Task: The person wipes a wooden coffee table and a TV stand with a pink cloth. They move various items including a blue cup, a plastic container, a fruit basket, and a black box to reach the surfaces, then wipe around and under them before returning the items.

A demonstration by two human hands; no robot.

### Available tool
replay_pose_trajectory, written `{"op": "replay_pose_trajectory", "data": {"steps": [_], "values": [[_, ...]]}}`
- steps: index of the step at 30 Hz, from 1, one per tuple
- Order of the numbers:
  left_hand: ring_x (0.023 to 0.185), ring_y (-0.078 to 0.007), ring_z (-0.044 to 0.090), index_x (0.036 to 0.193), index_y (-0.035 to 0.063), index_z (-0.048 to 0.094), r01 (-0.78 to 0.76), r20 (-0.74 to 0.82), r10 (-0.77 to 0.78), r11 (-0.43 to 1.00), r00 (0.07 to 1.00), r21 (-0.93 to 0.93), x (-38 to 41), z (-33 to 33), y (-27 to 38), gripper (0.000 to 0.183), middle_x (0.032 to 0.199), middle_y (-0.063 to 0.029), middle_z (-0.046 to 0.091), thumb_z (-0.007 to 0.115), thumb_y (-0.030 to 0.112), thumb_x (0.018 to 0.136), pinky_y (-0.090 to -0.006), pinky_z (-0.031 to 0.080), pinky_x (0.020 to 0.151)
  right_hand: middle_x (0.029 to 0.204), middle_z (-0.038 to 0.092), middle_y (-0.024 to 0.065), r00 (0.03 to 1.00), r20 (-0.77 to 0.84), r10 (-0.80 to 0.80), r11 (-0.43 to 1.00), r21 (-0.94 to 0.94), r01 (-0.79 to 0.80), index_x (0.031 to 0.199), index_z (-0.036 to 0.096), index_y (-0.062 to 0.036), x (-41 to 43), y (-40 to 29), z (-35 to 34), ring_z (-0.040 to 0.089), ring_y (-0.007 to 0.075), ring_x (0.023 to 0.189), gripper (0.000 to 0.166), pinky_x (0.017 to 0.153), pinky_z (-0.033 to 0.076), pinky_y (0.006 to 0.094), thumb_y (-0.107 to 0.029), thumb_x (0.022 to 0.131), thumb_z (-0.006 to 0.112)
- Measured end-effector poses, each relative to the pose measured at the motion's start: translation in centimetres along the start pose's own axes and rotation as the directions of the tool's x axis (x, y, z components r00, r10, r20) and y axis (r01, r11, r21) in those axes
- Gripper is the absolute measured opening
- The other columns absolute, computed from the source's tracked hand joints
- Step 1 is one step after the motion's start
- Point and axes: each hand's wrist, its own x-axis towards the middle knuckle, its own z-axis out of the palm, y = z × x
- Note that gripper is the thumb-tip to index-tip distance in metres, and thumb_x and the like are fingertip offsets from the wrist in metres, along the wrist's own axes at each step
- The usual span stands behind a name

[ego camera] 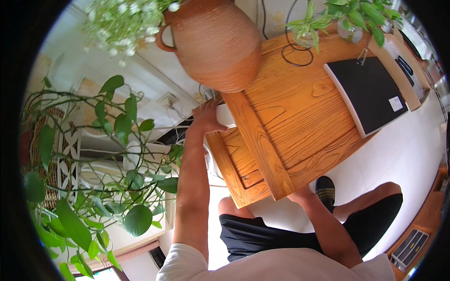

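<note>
A wooden cabinet point(302, 95) with bold grain stands before me, its raised edge board point(260, 147) running towards me. At its back left corner, my left hand point(207, 117) is spread, thumb and fingers on either side of a white object point(225, 115); whether it grips that object is unclear. My right hand point(301, 195) is at the cabinet's near edge, its fingers hidden beneath the wood. A small panel point(251, 178) with a dark fitting shows on the cabinet's side. Over the far left corner rises a round clay pot point(218, 45) with one visible handle.
White flowers point(123, 24) crowd the pot. A trailing vine point(123, 123) hangs at left, near a wall socket point(168, 101). On the cabinet lie a black cable point(299, 63), a black-topped panel point(365, 91) and an open cardboard box point(416, 102). A glass-potted plant point(306, 37) stands behind.
</note>
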Motion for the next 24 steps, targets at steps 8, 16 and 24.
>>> {"op": "replay_pose_trajectory", "data": {"steps": [8,16,24], "values": [[0.159,-0.042,0.015,0.163,0.0074,0.03,-0.244,-0.544,0.305,0.952,0.782,0.184,-4.7,10.3,4.1,0.106,0.168,-0.0215,0.027,0.081,0.049,0.08,-0.0698,0.017,0.123,0.103,0.072,0.0157,0.97,-0.094,0.224,0.922,-0.302,-0.242,0.12,0.061,-0.0081,-3.6,-5.5,-4.5,0.069,0.0424,0.091,0.025,0.08,0.06,0.0465,-0.005,0.096,0.059],[0.157,-0.0416,0.018,0.161,0.0067,0.035,-0.53,-0.372,0.47,0.845,0.8,-0.072,-7.4,18.8,13.5,0.098,0.167,-0.0205,0.03,0.074,0.054,0.085,-0.0676,0.017,0.123,0.117,0.07,0.0129,0.628,-0.25,0.737,0.324,0.946,-0.004,0.129,0.057,-0.0005,-2.1,-9.2,-8.3,0.074,0.026,0.099,0.027,0.083,0.064,0.0409,-0.019,0.11,0.052],[0.156,-0.0413,0.021,0.16,0.0068,0.036,-0.464,-0.36,0.382,0.868,0.851,-0.175,-7.4,20.7,17.3,0.096,0.165,-0.0204,0.033,0.073,0.054,0.085,-0.0657,0.016,0.125,0.121,0.069,0.0135,0.644,-0.389,0.659,0.414,0.902,0.12,0.131,0.056,0.0002,-3.3,-8.8,-9.5,0.072,0.0271,0.106,0.03,0.09,0.062,0.0438,-0.02,0.109,0.054]]}}
